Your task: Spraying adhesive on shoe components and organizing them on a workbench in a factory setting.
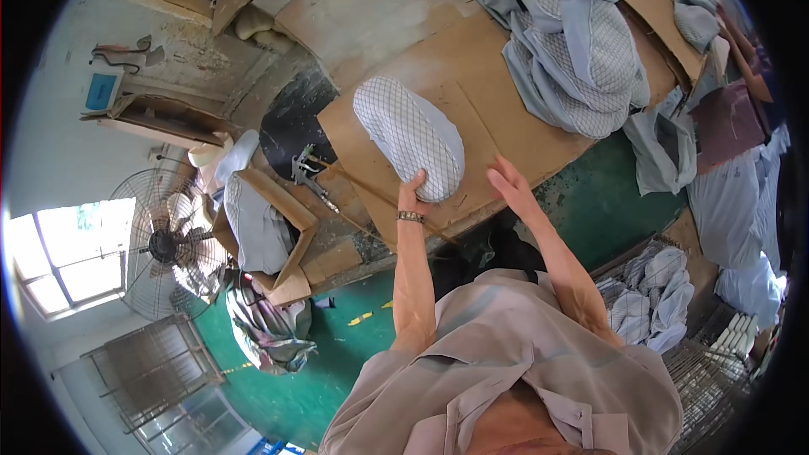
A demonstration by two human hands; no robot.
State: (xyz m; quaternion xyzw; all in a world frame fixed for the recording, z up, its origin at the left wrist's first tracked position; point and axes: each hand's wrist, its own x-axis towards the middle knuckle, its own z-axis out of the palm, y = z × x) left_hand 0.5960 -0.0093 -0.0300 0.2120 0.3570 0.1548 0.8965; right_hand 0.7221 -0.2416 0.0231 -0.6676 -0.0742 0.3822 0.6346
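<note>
Your pale beige collared shirt (522,362) fills the lower part of the view, nearest the camera. Beyond it, your left grip (412,193) is closed on the near end of a plump oblong cushion (409,135), thumb on top, the other fingers mostly hidden. You have a banded bracelet (410,216) on that wrist. Your right grip (511,186) is open and empty, fingers extended, just beside the cushion and not touching it. The cushion is rounded at both ends, whitish with a dark diamond grid, and has a plain pale grey side panel facing right. It sits over a brown cardboard sheet (459,63) on your desk (371,13). To your left, an open cardboard box (291,190) holds grey and white fabric pieces (255,232); a metal spray gun (308,170) lies between box and cushion. To your right, a wire basket (613,270) holds crumpled grid-patterned fabric (664,286), heaped loosely.
</note>
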